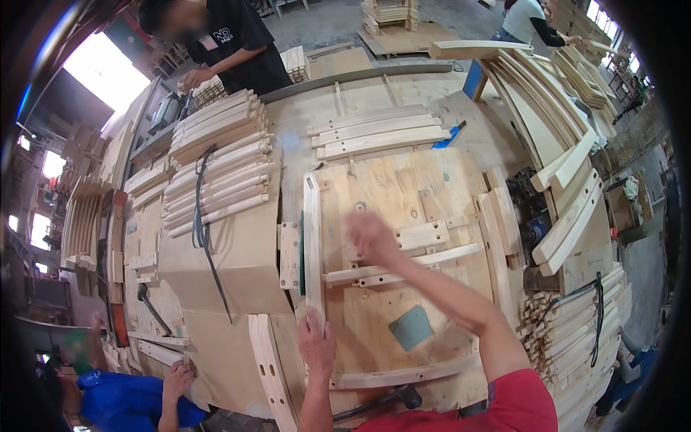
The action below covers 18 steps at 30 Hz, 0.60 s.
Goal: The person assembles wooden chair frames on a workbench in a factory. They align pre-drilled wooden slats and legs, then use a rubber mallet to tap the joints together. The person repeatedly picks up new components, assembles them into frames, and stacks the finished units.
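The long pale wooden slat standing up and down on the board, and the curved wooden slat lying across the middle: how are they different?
The long pale wooden slat runs away from the person; the curved wooden slat runs crosswise. The long slat looks nearly straight; the crosswise one bows gently. The left hand presses the long slat's near end; the blurred right hand is over the curved slat's left part. Both are light, bare wood lying on the plywood board.

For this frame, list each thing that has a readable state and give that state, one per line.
left hand: resting on the lower end of the upright slat, grip unclear
right hand: motion-blurred above the jig board, grip unreadable
upright slat: lying along the jig's left edge
curved rail: lying across the jig board
slat stack: piled flat, black strap draped over it
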Motion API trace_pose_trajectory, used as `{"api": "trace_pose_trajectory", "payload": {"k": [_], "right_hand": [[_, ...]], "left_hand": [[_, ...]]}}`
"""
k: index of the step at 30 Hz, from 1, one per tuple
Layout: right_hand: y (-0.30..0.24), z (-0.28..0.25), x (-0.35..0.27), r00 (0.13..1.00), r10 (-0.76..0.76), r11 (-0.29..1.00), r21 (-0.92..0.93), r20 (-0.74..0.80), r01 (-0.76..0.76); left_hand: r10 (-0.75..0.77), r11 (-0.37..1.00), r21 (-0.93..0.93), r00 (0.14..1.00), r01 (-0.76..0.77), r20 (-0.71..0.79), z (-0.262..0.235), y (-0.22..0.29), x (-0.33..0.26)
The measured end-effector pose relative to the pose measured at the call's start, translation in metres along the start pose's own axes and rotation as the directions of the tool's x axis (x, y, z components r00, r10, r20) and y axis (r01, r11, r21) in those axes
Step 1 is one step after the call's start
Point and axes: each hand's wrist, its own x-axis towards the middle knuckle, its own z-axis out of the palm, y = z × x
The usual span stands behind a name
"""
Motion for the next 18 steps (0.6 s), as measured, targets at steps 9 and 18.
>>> {"api": "trace_pose_trajectory", "payload": {"k": [9, 18], "right_hand": [[0.214, -0.064, 0.146, 0.872, 0.415, 0.702, -0.701, 0.259, -0.126], [0.204, -0.103, 0.154, 0.903, 0.39, 0.686, -0.711, 0.181, -0.155]], "left_hand": [[0.049, 0.999, -0.011, 0.999, -0.049, -0.001, 0.011, -0.001, 0.001], [0.1, 0.992, -0.07, 0.995, -0.101, -0.019, 0.008, 0.007, 0.005]]}}
